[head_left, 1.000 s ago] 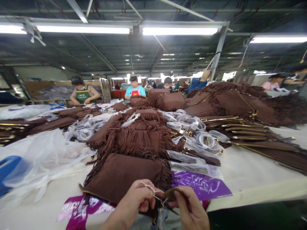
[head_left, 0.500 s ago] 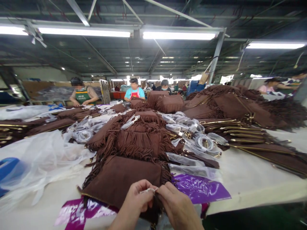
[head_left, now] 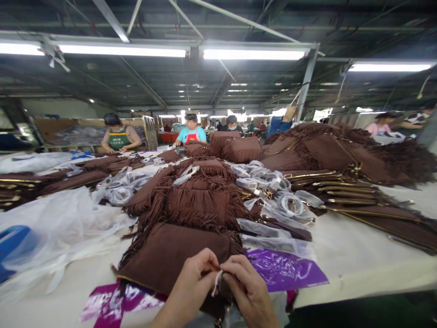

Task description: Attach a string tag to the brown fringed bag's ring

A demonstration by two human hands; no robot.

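Note:
My left hand [head_left: 193,284] and my right hand [head_left: 249,287] meet close to the table's front edge, both closed, thumbs and fingers pinched together. Between the fingertips a thin white strip [head_left: 216,283] hangs down, crumpled or twisted. Just under the hands is dark brown material with a gold-coloured metal fitting [head_left: 218,321]; the fingers partly cover it. Right behind them lies a flat brown bag [head_left: 180,255] with a gold zip edge, and fringe shows along its sides. What exactly the fingertips press on is partly hidden.
Fringed brown bags [head_left: 198,205] run up the table's middle. Plastic-wrapped straps [head_left: 290,204] and zipped brown pouches [head_left: 355,196] lie right, a purple plastic sheet [head_left: 287,269] nearer. White wrapping [head_left: 64,232] spreads left over a blue object [head_left: 13,248]. Several co-workers [head_left: 119,136] are across the table.
The white strip, earlier lying across my left fingers, now hangs down between both hands. My right fingers have curled more and both hands have shifted slightly.

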